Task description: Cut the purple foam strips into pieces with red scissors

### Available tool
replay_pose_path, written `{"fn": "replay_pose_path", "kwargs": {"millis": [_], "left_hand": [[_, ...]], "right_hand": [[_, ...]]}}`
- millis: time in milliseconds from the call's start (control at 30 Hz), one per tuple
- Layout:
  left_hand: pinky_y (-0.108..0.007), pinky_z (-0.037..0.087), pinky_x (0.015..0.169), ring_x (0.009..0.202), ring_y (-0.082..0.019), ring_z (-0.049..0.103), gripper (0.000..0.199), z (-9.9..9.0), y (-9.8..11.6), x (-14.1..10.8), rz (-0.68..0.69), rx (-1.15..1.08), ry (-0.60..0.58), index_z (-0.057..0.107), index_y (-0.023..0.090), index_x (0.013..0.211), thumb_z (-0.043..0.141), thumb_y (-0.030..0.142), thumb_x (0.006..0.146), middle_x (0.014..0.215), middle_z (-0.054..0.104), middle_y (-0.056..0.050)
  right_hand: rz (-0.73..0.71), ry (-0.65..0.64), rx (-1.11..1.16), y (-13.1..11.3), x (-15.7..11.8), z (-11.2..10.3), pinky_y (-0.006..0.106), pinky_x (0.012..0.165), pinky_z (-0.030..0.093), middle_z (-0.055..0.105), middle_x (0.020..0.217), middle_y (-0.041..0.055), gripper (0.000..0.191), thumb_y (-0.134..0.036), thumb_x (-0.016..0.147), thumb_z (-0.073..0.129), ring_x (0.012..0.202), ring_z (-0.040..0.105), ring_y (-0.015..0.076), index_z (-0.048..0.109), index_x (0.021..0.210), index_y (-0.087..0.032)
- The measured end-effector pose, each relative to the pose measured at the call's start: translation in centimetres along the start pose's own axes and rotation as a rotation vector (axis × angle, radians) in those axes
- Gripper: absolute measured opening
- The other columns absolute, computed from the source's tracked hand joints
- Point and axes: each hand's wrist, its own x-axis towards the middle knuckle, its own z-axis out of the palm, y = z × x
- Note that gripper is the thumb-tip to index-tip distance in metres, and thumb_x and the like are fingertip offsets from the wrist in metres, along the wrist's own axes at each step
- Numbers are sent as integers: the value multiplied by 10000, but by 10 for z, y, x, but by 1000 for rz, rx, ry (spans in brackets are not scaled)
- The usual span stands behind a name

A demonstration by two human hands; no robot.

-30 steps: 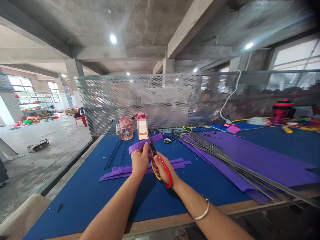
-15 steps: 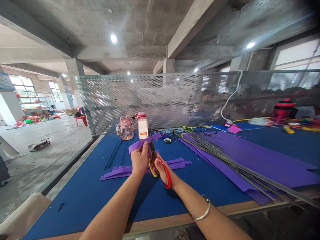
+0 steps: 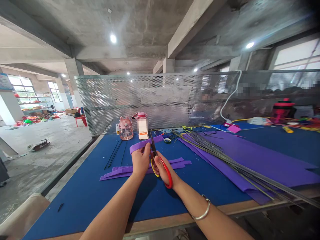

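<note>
Pinched between the thumb and fingers of my left hand (image 3: 141, 161) is a purple strip (image 3: 138, 145), whose far end sticks out to the right. My right hand (image 3: 161, 168) grips scissors with red and yellow handles (image 3: 168, 173). Their dark blades point up and cross the strip just right of my left thumb. Beneath both hands, several purple strips (image 3: 116, 174) lie on the blue table (image 3: 90, 200).
Purple sheets (image 3: 240, 153) lie at the right, under a bundle of thin grey stems (image 3: 232, 162). A pink bottle (image 3: 126, 130), a phone (image 3: 143, 128) and a tape roll (image 3: 167, 141) stand or lie before the perforated metal screen (image 3: 155, 100). Dark stems (image 3: 113, 155) lie at left.
Both hands, the strip and the scissors have shifted slightly to the right. The scissor blades look closer together than before.
</note>
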Motion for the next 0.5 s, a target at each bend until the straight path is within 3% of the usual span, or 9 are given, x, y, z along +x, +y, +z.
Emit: {"fn": "replay_pose_path", "kwargs": {"millis": [300,500], "left_hand": [[-210,368,449,450,-99,485,400,0,5,-1,-23,-29,23,578,154,545,541,476,780,496,556,-2],[-209,388,456,466,-99,501,414,-1,3,-1,-67,-195,7,605,138,593,518,492,789,538,573,-15]], "right_hand": [[18,42,-55,-3,-1,1,177,353,192,283,539,-77,458,-642,820,455,417,224,61,485,897,-192],[17,50,-74,-2,1,-1,188,356,202,292,544,-73,439,-629,820,470,414,241,65,478,869,-193]]}}
